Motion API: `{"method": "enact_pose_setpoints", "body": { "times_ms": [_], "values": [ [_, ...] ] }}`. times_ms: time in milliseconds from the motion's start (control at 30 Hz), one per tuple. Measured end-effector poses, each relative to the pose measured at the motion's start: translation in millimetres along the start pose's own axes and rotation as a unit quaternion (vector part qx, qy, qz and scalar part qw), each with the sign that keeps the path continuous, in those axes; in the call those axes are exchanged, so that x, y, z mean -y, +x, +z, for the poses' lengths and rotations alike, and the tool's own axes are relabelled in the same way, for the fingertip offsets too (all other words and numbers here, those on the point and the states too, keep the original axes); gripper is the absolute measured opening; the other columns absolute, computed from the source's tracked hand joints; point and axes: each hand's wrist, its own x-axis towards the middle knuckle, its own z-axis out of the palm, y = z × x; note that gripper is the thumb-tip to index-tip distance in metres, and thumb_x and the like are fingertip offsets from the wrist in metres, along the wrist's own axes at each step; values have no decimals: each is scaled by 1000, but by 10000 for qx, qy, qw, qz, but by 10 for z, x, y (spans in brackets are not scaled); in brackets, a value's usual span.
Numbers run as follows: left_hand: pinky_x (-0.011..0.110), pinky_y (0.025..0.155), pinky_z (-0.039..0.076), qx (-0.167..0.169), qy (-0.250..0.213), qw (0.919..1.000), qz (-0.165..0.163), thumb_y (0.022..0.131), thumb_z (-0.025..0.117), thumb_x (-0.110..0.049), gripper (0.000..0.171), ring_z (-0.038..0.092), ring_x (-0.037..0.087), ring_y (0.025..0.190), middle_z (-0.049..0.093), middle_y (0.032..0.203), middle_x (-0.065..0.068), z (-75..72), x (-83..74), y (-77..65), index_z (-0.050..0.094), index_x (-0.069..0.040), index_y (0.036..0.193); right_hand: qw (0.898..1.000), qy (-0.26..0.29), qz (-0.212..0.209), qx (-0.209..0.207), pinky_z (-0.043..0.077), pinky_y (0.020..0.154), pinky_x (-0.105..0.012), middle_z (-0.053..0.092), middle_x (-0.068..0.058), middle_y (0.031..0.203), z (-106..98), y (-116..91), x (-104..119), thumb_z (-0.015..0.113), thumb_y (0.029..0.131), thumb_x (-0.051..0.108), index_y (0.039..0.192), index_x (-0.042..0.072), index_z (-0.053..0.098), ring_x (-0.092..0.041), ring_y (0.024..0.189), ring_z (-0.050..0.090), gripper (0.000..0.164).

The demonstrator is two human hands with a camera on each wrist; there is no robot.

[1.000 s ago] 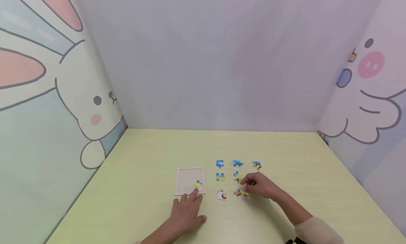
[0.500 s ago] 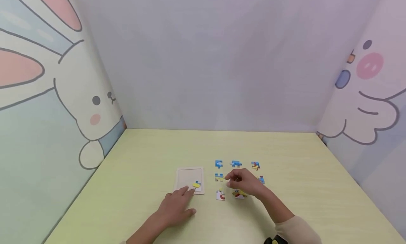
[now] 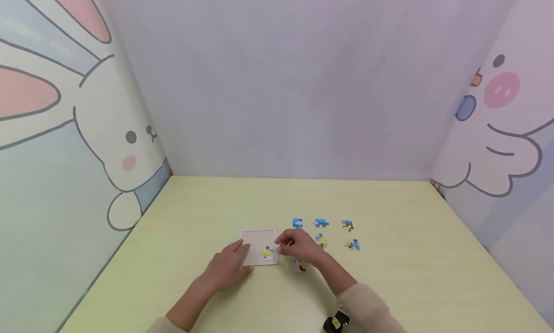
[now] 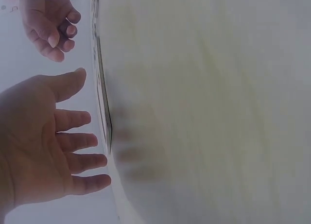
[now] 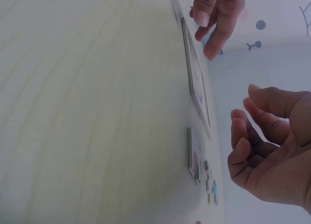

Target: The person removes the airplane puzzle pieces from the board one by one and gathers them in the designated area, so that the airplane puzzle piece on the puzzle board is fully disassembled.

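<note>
A shallow wooden puzzle tray (image 3: 255, 240) lies on the table, with one yellow-and-blue puzzle piece (image 3: 267, 252) in its lower right corner. My left hand (image 3: 226, 265) rests at the tray's lower left edge; its fingers are straight and spread in the left wrist view. Beside the tray's right rim hovers my right hand (image 3: 298, 245), thumb and fingers loosely bent. In the right wrist view, nothing shows between the thumb (image 5: 272, 98) and fingers. A puzzle piece with red on it (image 3: 300, 266) lies just below the right hand, partly covered.
Loose pieces lie right of the tray: blue ones (image 3: 321, 223) at the back, a red-and-yellow one (image 3: 347, 225), a yellow one (image 3: 321, 238) and a blue-edged one (image 3: 352, 245). The right hand and forearm hide others. Printed cloth walls (image 3: 298, 83) enclose the table.
My right hand has moved left from the loose pieces to the tray's right rim. My left hand has slid left, from the piece in the tray's corner to the tray's left side.
</note>
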Motion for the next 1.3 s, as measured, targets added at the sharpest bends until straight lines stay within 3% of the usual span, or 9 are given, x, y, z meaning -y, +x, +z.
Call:
{"method": "enact_pose_setpoints", "body": {
  "times_ms": [233,333,533,733,867,1000,1300],
  "values": [
    [59,83,40,22,105,9999,-64,86,66,-28,49,43,40,120,46,133,21,-44,94,112,55,-1,125,9994,-357,6,-35,45,61,-25,58,2,76,229,239,-16,69,79,3,96,-1,68,-12,69,51,17],
    [59,81,41,58,79,9999,-46,86,66,-27,46,44,40,120,47,132,22,-36,110,139,57,-3,124,9976,-651,202,-108,43,62,-25,56,2,76,309,300,-15,71,76,2,95,1,69,-12,69,49,20],
    [59,79,42,134,140,9997,-148,86,66,-27,44,45,38,119,48,132,19,-12,121,169,58,-5,123,9915,-1101,676,-127,41,60,-27,52,-1,75,400,337,48,76,71,3,94,2,69,-15,70,47,24],
    [61,77,41,248,135,9993,-229,86,65,-27,44,44,39,120,47,134,19,-34,95,173,58,-5,124,9825,-1783,487,-220,43,68,-29,52,-2,83,404,299,92,79,70,9,92,0,70,-16,76,46,25],
    [60,76,42,288,187,9992,-197,86,65,-27,44,44,39,119,46,134,19,-38,93,173,58,-5,124,9844,-1673,471,-278,44,66,-29,54,-3,83,370,271,86,80,69,10,90,-1,71,-16,75,48,25],
    [60,76,42,301,211,9991,-192,86,65,-27,45,44,40,119,46,134,19,-48,93,177,57,-5,124,9901,-1306,478,-194,42,58,-25,57,1,73,344,277,69,79,70,5,88,-1,72,-13,66,49,20],
    [59,77,42,372,247,9985,-313,87,64,-28,46,42,40,120,45,136,18,-17,94,176,56,-6,126,9912,-1091,747,-76,41,60,-26,54,1,72,340,284,41,77,72,5,89,4,70,-14,67,48,19]
  ]
}}
